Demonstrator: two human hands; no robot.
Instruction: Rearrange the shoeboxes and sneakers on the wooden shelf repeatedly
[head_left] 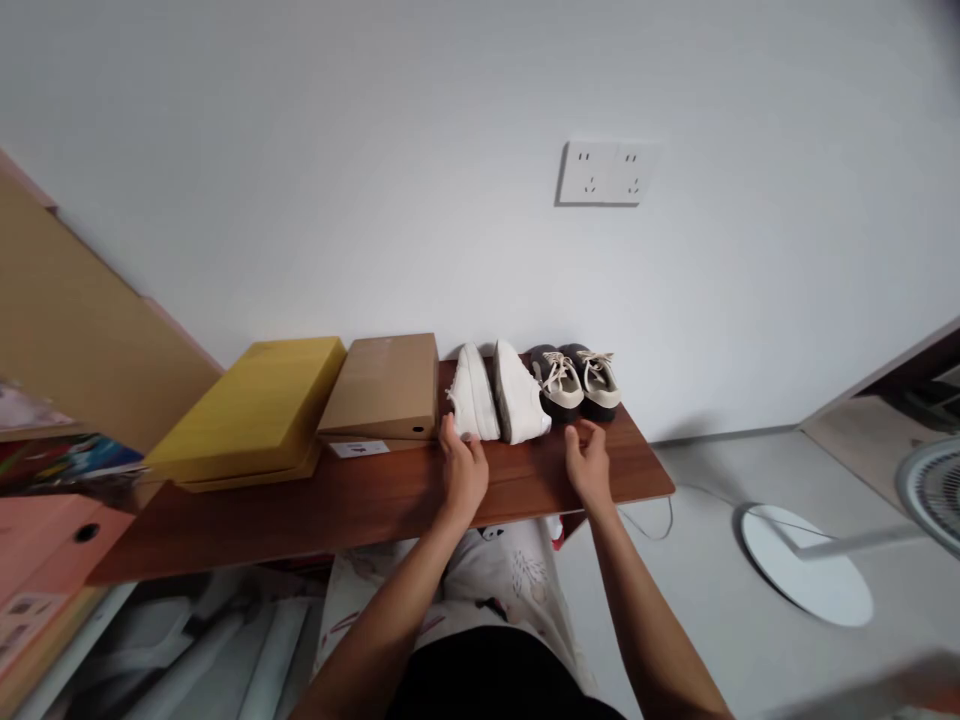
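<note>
A pair of white sneakers [474,395] lies on the brown wooden shelf board [375,515], both tipped on their sides. Close against their right stand grey-and-cream shoes [559,385] with pale laces. My left hand [463,472] is at the near end of the left white sneaker, its fingers apart; whether they touch the shoe I cannot tell. On the board's right part, just in front of the grey-and-cream shoes, is my right hand [589,462], thumb and fingers apart with nothing between them.
Left of the sneakers lie a brown cardboard box [386,385] and a yellow box [259,405]. A pink box [52,560] is at the far left. The wall behind carries a socket plate [604,173]. A fan's round white base [806,565] stands on the floor at right.
</note>
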